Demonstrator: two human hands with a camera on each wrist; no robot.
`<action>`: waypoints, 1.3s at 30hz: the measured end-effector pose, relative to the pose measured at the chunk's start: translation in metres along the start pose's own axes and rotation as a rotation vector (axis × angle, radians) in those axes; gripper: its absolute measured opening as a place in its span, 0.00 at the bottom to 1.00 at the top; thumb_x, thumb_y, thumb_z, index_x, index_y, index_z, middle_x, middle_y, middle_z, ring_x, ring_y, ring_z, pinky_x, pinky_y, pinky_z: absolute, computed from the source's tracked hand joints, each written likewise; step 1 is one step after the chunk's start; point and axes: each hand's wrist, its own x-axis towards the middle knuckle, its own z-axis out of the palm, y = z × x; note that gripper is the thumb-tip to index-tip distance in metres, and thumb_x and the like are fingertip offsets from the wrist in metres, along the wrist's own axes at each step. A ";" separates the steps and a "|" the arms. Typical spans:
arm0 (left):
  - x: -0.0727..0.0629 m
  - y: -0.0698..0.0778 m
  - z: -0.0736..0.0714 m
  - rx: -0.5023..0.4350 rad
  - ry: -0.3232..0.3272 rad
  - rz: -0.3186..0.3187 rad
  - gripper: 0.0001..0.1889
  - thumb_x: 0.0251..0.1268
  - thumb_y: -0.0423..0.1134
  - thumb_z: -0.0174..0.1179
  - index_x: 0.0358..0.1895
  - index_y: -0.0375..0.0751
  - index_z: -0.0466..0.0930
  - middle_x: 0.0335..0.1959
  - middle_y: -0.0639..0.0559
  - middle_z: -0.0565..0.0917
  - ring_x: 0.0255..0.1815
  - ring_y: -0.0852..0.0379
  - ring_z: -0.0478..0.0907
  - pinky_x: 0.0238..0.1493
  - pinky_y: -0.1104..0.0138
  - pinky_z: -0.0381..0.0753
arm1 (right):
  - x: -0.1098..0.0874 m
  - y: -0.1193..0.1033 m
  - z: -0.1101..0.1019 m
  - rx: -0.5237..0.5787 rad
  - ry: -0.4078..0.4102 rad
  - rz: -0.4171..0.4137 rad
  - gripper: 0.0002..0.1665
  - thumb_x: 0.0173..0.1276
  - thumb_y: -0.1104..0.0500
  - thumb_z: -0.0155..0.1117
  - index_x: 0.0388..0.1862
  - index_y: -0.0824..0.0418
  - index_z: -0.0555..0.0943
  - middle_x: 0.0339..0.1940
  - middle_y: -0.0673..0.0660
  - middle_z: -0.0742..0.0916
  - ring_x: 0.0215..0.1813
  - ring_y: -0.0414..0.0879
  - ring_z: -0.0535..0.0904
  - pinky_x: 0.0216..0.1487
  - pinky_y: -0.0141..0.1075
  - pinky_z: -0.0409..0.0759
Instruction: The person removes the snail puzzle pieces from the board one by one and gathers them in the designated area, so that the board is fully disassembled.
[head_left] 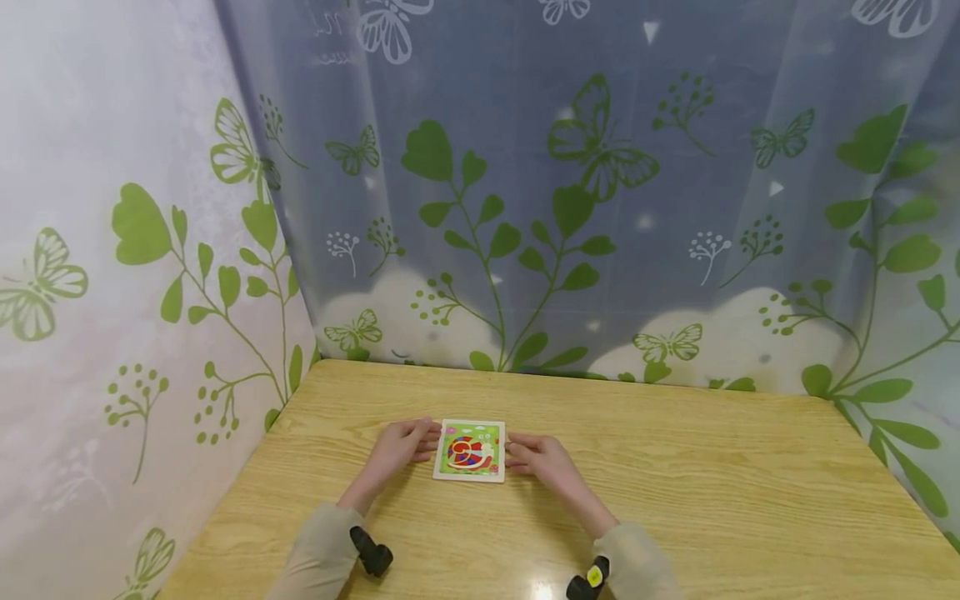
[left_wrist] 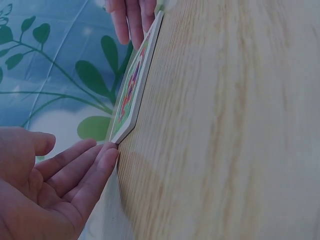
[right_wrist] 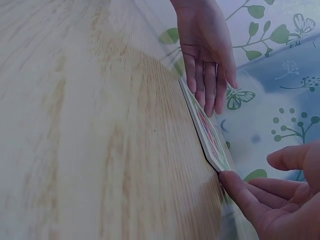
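A square picture puzzle board [head_left: 469, 451] with a pale rim lies flat on the wooden table, showing a red and blue snail on green. To its left, my left hand [head_left: 403, 446] has its fingers extended towards the board's edge; in the left wrist view the fingertips [left_wrist: 111, 152] are at the board's near corner. On the opposite side, my right hand [head_left: 542, 458] reaches in with fairly straight fingers, and a fingertip [right_wrist: 229, 179] meets the board's corner in the right wrist view. Neither hand grips the board. Both thumbs stand away from it.
The light wooden table [head_left: 712, 483] extends around the board. A curtain [head_left: 480, 208] with green leaves and butterflies hangs behind the table's back edge, and a similar pale curtain [head_left: 97, 333] hangs on the left. Black wrist cameras [head_left: 371, 552] sit on both sleeves.
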 end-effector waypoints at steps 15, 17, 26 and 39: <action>-0.004 0.005 0.008 0.007 -0.033 0.010 0.22 0.83 0.43 0.47 0.56 0.27 0.82 0.51 0.35 0.87 0.51 0.45 0.86 0.47 0.59 0.87 | -0.003 0.000 -0.008 -0.006 0.032 0.019 0.24 0.79 0.64 0.54 0.66 0.81 0.72 0.64 0.76 0.79 0.52 0.60 0.86 0.53 0.44 0.86; -0.004 0.006 0.009 0.008 -0.032 0.010 0.21 0.83 0.42 0.47 0.56 0.27 0.82 0.51 0.35 0.87 0.51 0.45 0.87 0.47 0.59 0.87 | -0.004 0.000 -0.010 -0.010 0.032 0.022 0.24 0.79 0.64 0.54 0.66 0.81 0.72 0.64 0.76 0.79 0.52 0.60 0.86 0.53 0.44 0.86; -0.004 0.008 0.018 0.018 -0.048 0.039 0.20 0.83 0.40 0.47 0.55 0.27 0.83 0.50 0.34 0.87 0.47 0.45 0.88 0.45 0.61 0.88 | -0.011 0.001 -0.022 -0.034 0.014 0.010 0.25 0.79 0.64 0.53 0.66 0.82 0.71 0.60 0.75 0.81 0.52 0.60 0.86 0.52 0.42 0.86; -0.006 0.010 0.034 0.000 -0.097 0.064 0.21 0.83 0.40 0.47 0.57 0.25 0.81 0.52 0.32 0.86 0.49 0.44 0.87 0.45 0.61 0.88 | -0.021 0.002 -0.037 -0.076 0.006 0.023 0.26 0.80 0.62 0.52 0.66 0.81 0.71 0.61 0.75 0.82 0.54 0.60 0.86 0.53 0.43 0.86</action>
